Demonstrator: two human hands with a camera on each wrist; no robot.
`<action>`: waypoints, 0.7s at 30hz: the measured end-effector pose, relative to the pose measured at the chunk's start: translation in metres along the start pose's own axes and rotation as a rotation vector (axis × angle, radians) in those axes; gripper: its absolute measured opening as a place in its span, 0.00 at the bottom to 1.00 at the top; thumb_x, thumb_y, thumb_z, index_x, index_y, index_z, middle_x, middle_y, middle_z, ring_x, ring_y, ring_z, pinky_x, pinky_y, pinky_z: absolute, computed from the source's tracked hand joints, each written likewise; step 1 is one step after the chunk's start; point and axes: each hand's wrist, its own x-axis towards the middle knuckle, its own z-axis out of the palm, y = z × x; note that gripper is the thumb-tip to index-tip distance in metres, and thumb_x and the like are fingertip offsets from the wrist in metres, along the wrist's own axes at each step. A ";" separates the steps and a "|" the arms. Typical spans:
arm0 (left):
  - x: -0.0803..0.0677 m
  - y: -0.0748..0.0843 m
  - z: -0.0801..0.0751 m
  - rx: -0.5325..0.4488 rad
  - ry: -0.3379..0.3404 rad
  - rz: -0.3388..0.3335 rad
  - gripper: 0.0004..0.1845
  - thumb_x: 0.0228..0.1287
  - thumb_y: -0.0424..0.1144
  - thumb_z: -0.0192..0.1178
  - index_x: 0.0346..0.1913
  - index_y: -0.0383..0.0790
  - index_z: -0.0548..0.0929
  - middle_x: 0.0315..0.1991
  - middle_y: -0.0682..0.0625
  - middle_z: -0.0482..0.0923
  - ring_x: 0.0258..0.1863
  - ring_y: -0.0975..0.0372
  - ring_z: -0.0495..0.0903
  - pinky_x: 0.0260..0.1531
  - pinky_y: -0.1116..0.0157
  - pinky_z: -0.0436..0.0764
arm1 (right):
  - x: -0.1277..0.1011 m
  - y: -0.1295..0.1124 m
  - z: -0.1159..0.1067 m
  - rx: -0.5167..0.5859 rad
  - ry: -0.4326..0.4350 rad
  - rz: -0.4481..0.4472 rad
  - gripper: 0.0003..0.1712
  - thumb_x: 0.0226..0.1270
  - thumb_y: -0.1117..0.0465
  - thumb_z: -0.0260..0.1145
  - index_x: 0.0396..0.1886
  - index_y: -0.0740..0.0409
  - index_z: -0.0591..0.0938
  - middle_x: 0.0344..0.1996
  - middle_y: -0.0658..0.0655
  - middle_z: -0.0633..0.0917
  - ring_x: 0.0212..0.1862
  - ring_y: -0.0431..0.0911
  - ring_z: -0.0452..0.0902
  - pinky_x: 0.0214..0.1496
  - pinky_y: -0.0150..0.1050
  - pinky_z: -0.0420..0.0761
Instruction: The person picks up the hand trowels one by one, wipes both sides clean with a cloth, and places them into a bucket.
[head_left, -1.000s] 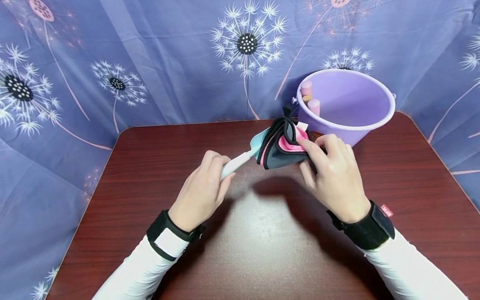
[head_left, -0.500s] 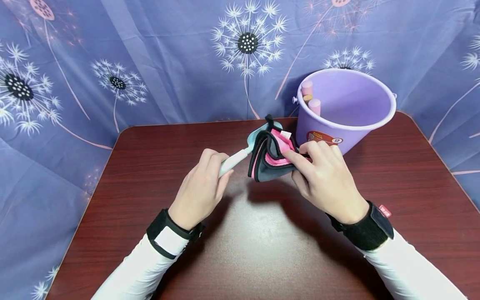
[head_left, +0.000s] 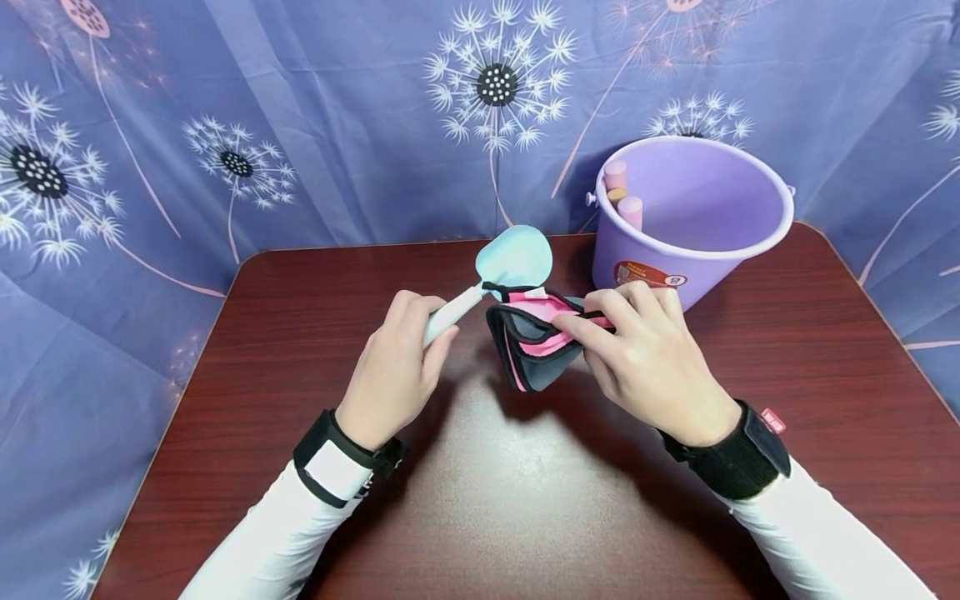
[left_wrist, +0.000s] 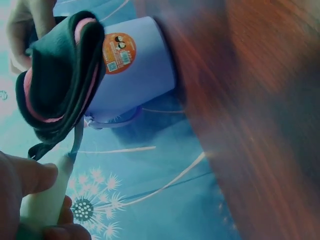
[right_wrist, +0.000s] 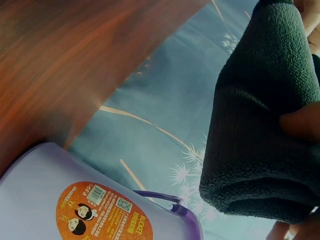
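My left hand [head_left: 393,362] grips the white handle of a light blue serving spoon [head_left: 516,257] above the table. Its rounded bowl points up and away, and its face shows in the head view. Between the thumb and fingers of my right hand [head_left: 651,354] is a folded cleaning cloth [head_left: 542,354], grey and pink with black edging. The cloth's top edge and black loop overlap the neck of the spoon in the head view. In the left wrist view the folded cloth [left_wrist: 55,75] hides the spoon's bowl, leaving the handle [left_wrist: 47,200] visible.
A purple bucket [head_left: 693,250] stands at the back right of the brown wooden table [head_left: 315,308]. Inside it, against the left wall, are pink cylindrical ends [head_left: 630,211] and a tan one. A blue dandelion-print curtain [head_left: 360,125] hangs behind the table.
The cloth has moved left and toward me, off the spoon's bowl. The bowl, mostly covered before, now shows, turned more upright. My left hand has shifted slightly left.
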 end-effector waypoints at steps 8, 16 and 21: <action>0.003 -0.008 -0.003 -0.167 -0.027 -0.152 0.08 0.76 0.35 0.65 0.51 0.35 0.82 0.37 0.46 0.74 0.31 0.58 0.70 0.31 0.60 0.73 | 0.000 0.001 0.000 0.017 -0.019 -0.039 0.21 0.73 0.64 0.55 0.56 0.51 0.89 0.45 0.61 0.82 0.46 0.65 0.74 0.42 0.64 0.65; 0.006 -0.014 -0.008 -0.343 -0.186 -0.358 0.09 0.80 0.43 0.61 0.51 0.41 0.86 0.31 0.50 0.74 0.30 0.57 0.71 0.33 0.59 0.71 | -0.001 0.002 -0.001 0.023 -0.030 -0.057 0.23 0.73 0.67 0.53 0.58 0.52 0.88 0.48 0.63 0.82 0.50 0.68 0.74 0.46 0.68 0.65; 0.007 -0.015 -0.011 -0.412 -0.272 -0.428 0.12 0.82 0.46 0.58 0.50 0.43 0.87 0.29 0.51 0.71 0.32 0.58 0.69 0.35 0.60 0.69 | 0.000 0.001 -0.001 0.035 -0.002 -0.067 0.23 0.73 0.68 0.52 0.57 0.52 0.88 0.49 0.63 0.82 0.50 0.69 0.73 0.46 0.67 0.64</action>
